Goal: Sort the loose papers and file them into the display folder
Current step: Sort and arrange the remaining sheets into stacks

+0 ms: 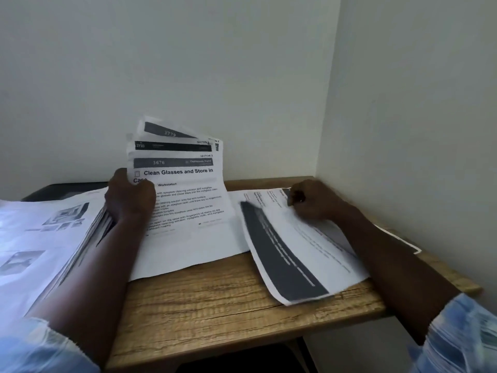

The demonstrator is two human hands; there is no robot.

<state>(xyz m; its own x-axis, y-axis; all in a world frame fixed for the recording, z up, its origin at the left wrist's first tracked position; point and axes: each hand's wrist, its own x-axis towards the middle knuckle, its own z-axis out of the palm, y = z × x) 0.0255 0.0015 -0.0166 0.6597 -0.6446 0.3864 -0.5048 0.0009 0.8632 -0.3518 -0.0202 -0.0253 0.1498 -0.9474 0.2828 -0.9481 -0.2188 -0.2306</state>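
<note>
My left hand [128, 197] grips a fanned bundle of printed sheets [183, 181], held upright above the table; the front sheet reads "Clean Glasses and Store in Case". My right hand [313, 200] rests with curled fingers on the far edge of a sheet with a dark band [293, 254], which lies on the right of the table; whether it pinches the sheet is unclear. The display folder [40, 238] lies open at the left, with printed pages in its sleeves. A blank white sheet [188, 254] lies flat under the bundle.
The small wooden table [228, 300] stands in a corner, with walls close behind and to the right. Another sheet [398, 239] pokes out under my right forearm near the right edge. A dark object [61, 190] lies behind the folder.
</note>
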